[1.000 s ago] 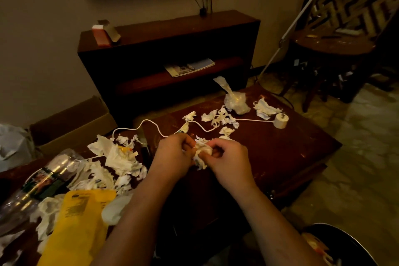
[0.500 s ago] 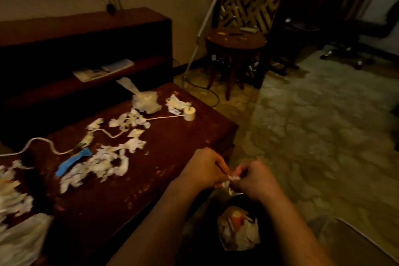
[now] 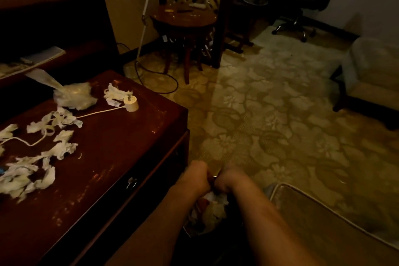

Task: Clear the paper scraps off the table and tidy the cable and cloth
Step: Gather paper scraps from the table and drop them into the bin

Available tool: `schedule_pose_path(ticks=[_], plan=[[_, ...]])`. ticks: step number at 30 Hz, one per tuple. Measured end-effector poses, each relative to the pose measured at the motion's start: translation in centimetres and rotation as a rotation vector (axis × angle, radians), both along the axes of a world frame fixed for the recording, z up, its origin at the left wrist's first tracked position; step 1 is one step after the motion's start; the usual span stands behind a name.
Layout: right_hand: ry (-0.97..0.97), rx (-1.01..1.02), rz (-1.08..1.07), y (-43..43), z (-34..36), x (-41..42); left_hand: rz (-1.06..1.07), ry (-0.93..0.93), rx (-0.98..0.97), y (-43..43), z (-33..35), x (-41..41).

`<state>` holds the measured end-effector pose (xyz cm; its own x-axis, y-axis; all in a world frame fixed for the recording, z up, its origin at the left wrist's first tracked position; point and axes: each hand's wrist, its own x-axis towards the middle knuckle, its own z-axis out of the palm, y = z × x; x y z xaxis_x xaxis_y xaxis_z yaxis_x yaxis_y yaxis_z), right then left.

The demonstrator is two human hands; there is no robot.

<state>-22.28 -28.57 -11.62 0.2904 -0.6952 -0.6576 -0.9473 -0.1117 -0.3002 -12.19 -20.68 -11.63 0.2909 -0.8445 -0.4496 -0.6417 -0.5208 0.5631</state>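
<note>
Hovering left hand (image 3: pixel 195 176) and right hand (image 3: pixel 232 179) over the waste bin (image 3: pixel 189 231), each grip curled, contents untellable, with paper scraps (image 3: pixel 62 149) lying on the bench (image 3: pixel 121 157) at ten o'clock, nearer the left.

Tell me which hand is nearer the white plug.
Left. The left hand is past the table edge, nearer the camera than the plug; the right hand is farther right.

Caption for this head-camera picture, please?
Left hand and right hand over a bin of crumpled paper; white paper scraps and white cable litter the dark wooden table.
</note>
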Motion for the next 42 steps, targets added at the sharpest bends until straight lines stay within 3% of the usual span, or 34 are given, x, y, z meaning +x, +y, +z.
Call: schedule_pose_path(ticks=[4,7,13,18,21,25,31,37,42], plan=[[-0.016,-0.024,0.058,0.5,0.4,1.1,-0.052,-0.025,0.018,1.4,1.1,1.4],[-0.132,-0.03,0.084,1.6,1.7,2.8,0.002,-0.056,-0.042,3.8,3.0,3.9],[-0.504,0.006,0.25,8.7,7.2,9.1,0.232,-0.15,-0.162,13.4,7.6,11.5],[-0.646,0.01,0.393,14.5,8.5,15.9,0.464,-0.236,-0.143,22.8,9.2,16.0],[-0.678,0.03,0.449,18.1,8.6,19.4,0.63,-0.335,-0.116,27.9,9.3,18.5],[-0.715,-0.13,0.472,22.3,7.5,22.8,0.793,-0.364,-0.091,32.5,8.9,21.1],[-0.588,-0.283,0.45,25.5,6.0,25.9,0.787,-0.293,0.077,32.4,7.9,23.0],[-0.547,-0.277,0.455,25.3,4.6,27.2,0.786,-0.357,-0.042,30.0,7.5,23.0],[-0.694,-0.285,0.396,24.2,4.8,26.5,0.811,-0.402,-0.098,29.4,7.4,23.5]])
